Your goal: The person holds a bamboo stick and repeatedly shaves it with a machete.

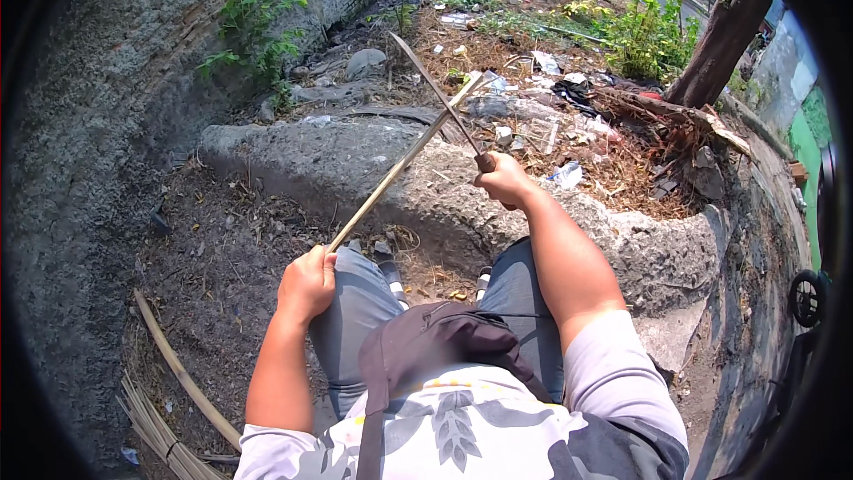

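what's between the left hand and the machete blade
In the head view, a long pale stick runs from the left hand up to and past the machete blade.

Counted against the concrete ledge (284, 156), one in number. Seen across it: one machete (430, 80), one stick (391, 180). Hands, two: left hand (306, 283) on its near side, right hand (503, 181) over it in view. Near side, left: one curved strip (182, 372), one stick bundle (169, 440). Beyond its right: one tree trunk (724, 31). Beyond it: at least three pale scraps (566, 175), possibly more, the detail being poor.
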A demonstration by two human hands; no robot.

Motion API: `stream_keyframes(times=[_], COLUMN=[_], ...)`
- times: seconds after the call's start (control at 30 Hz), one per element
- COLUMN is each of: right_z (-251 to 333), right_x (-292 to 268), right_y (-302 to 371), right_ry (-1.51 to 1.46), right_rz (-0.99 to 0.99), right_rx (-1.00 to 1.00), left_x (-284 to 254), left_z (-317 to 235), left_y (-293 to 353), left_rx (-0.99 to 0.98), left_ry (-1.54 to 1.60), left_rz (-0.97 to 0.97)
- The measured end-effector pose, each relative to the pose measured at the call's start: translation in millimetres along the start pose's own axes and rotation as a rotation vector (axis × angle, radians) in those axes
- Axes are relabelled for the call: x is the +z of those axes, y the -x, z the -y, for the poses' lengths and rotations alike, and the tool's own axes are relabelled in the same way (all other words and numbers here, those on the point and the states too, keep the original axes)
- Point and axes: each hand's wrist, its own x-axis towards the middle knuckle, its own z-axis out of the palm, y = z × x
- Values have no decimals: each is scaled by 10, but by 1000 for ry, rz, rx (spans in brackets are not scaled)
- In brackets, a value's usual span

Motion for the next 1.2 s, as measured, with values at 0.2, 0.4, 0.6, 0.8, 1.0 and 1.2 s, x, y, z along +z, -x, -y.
stream_keyframes(times=[0.2, 0.4, 0.6, 0.8, 1.0, 1.2], right_z=[73, 528, 283, -47, 147, 440], right_x=[113, 33, -225, 2, 140, 120], right_y=[-16, 176, -92, -116, 63, 83], right_ry=[-139, 542, 463, -492, 177, 594], right_rz=[203, 25, -139, 336, 70, -91], right_rx=[-60, -432, 95, 218, -275, -628], left_x=[30, 23, 24, -3, 26, -19], left_z=[47, 42, 21, 31, 52, 44], left_y=[-28, -22, -5, -53, -70, -38], left_rx=[12, -27, -29, -42, -1, -16], left_ry=[59, 23, 32, -6, 80, -28], left_rz=[-29, -2, 9, 66, 28, 49])
